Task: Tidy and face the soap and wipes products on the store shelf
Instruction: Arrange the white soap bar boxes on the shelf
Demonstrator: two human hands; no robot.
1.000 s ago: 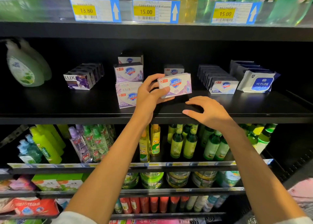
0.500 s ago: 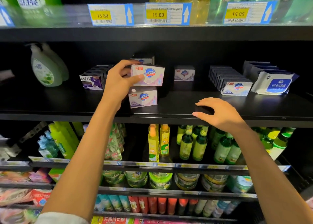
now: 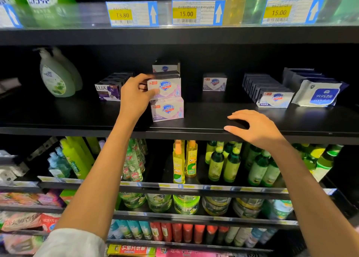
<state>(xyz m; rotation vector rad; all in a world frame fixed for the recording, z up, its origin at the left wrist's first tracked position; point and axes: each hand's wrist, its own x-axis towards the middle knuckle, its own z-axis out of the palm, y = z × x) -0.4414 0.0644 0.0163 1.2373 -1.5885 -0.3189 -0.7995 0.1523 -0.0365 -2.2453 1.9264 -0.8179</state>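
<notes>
My left hand [image 3: 136,93] grips a pink Safeguard soap box [image 3: 167,87] by its left end, on top of a matching box [image 3: 168,109] on the black shelf [image 3: 97,120]. Another Safeguard box [image 3: 165,67] stands higher behind this stack. A single Safeguard box [image 3: 214,82] sits further back to the right. A row of white Safeguard boxes [image 3: 274,98] and a wipes pack [image 3: 320,93] lie at the right. LUX boxes [image 3: 107,90] stand left of my left hand. My right hand [image 3: 252,128] rests on the shelf's front edge, fingers spread.
Green pump bottles [image 3: 56,76] stand at the shelf's far left. Price tags [image 3: 197,13] line the shelf above. Below are rows of green and yellow bottles [image 3: 223,163], round tubs [image 3: 186,203] and tubes.
My left hand carried the soap box from the shelf's middle leftward and set it on top of the stacked box. My right hand stayed on the shelf edge.
</notes>
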